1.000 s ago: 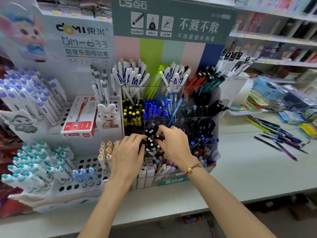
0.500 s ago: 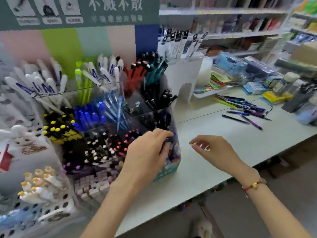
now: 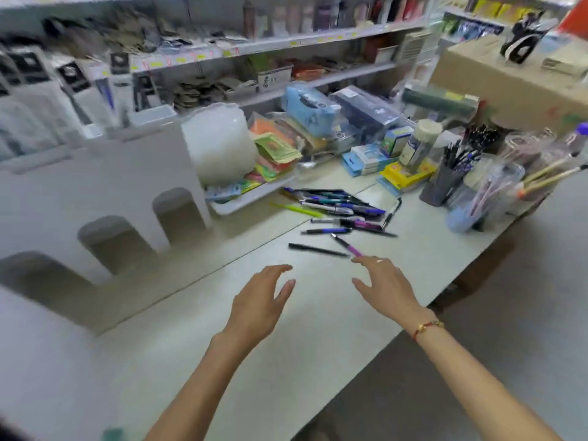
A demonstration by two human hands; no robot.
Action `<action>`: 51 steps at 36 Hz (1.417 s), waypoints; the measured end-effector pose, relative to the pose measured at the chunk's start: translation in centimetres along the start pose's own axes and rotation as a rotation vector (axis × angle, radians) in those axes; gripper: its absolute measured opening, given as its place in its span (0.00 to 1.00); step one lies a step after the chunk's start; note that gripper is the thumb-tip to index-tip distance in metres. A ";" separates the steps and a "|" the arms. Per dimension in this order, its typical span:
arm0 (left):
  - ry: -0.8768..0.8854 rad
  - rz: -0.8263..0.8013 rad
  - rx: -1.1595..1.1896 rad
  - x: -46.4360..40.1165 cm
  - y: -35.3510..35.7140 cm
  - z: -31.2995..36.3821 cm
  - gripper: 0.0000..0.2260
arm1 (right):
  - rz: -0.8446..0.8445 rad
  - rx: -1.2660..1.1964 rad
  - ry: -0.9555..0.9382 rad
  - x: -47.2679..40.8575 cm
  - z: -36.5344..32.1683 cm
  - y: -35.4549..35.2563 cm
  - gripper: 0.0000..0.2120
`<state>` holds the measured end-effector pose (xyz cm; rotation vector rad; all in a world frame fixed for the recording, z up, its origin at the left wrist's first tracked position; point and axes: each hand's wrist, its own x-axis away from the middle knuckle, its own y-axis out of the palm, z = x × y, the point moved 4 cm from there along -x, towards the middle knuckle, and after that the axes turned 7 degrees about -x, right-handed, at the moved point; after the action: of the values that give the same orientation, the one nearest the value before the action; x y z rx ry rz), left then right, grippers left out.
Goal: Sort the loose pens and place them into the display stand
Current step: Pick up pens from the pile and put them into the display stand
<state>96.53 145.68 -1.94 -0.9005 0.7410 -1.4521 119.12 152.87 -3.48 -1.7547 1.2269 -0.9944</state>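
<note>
**Both hands empty above the counter, near the scattered pens**

A long pale grey counter (image 3: 222,313) runs from near left to far right. A white stand with arched openings (image 3: 105,198) sits at its left. A heap of loose blue, black, purple and green pens (image 3: 337,211) lies far of the hands, right of centre. The left hand (image 3: 257,303) and right hand (image 3: 386,286) hover with fingers spread, grasping nothing. The right fingertips (image 3: 362,260) are just beside a purple pen (image 3: 346,246), and a red cord bracelet (image 3: 428,327) circles that wrist

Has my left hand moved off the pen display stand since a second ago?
Yes. The left hand has left the stand, now out of view, and reaches open over the counter toward the loose pens.
</note>
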 end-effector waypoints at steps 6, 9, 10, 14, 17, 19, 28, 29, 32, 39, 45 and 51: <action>0.065 -0.074 -0.116 -8.5 4.4 -0.8 0.31 | 0.025 0.115 0.002 -6.1 4.4 1.7 0.42; 0.192 -0.204 -0.241 -11.9 6.9 -1.5 0.46 | 0.017 0.100 0.006 -8.3 5.9 3.3 0.47; 0.214 -0.220 -0.296 -12.8 7.5 -1.8 0.48 | 0.024 0.105 0.009 -9.0 6.4 3.7 0.48; 0.193 -0.183 -0.436 -16.0 8.3 -2.7 0.42 | 0.083 0.136 -0.039 -11.6 7.8 4.6 0.51; 0.166 -0.182 -0.439 -18.2 8.1 -3.2 0.52 | 0.064 0.122 -0.056 -13.3 8.4 4.8 0.53; 0.163 -0.210 -0.408 -19.9 7.7 -3.4 0.62 | 0.069 0.069 -0.091 -14.1 8.2 4.7 0.52; 0.146 -0.352 -0.535 -25.2 6.6 -2.7 0.62 | 0.093 0.016 -0.226 -15.4 6.8 5.5 0.37; 0.143 -0.329 -0.547 -25.1 6.6 -2.7 0.61 | 0.094 0.017 -0.224 -15.4 6.9 5.6 0.37; 0.133 -0.245 -0.542 -23.9 6.9 -2.9 0.60 | 0.086 0.022 -0.231 -15.0 7.0 5.8 0.33; 0.115 -0.198 -0.409 -18.8 8.4 -2.4 0.41 | 0.097 -0.022 -0.342 -12.3 6.3 6.8 0.26; 0.203 -0.140 -0.256 -15.4 8.5 -2.0 0.33 | 0.219 -0.152 -0.432 -10.4 4.1 7.7 0.20; 0.140 -0.198 -0.068 -13.9 8.0 -2.1 0.34 | 0.162 -0.450 -0.339 -10.4 0.8 8.8 0.23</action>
<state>98.53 158.74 -11.31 -0.9520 0.8276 -1.6863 114.16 160.74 -13.45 -2.0185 1.4113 -0.3168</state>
